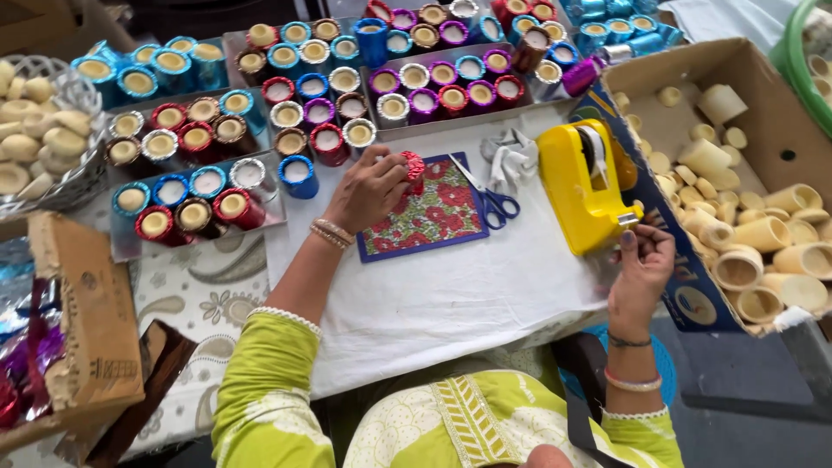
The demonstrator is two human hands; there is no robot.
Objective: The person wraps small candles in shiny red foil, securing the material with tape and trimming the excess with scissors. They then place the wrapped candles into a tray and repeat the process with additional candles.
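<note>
Two hands are at work, well apart from each other. My left hand (368,191) curls its fingers around a small red wrapped candle cup (413,166), holding it at the top edge of the red floral sheet (426,212) that lies flat on the white cloth (451,295). My right hand (641,264) is at the front end of the yellow tape dispenser (585,186), thumb and forefinger pinched together at the cutter (whether a strip of tape sits between them I cannot tell, it is too small to see). Blue-handled scissors (490,198) lie between the floral sheet and the dispenser, just beside a crumpled scrap of white material (513,156).

Beyond my left hand stand metal trays (121,238) packed with finished cups in shiny red, blue, purple and silver wraps, each filled with pale wax. A loose blue cup (297,176) stands just left of my left hand. To my right an open cardboard box (763,74) holds bare cream-coloured cups, lying every which way. At the far left a white wire basket (52,186) holds more pale pieces, and a torn cardboard box (87,321) sits near my left elbow.
</note>
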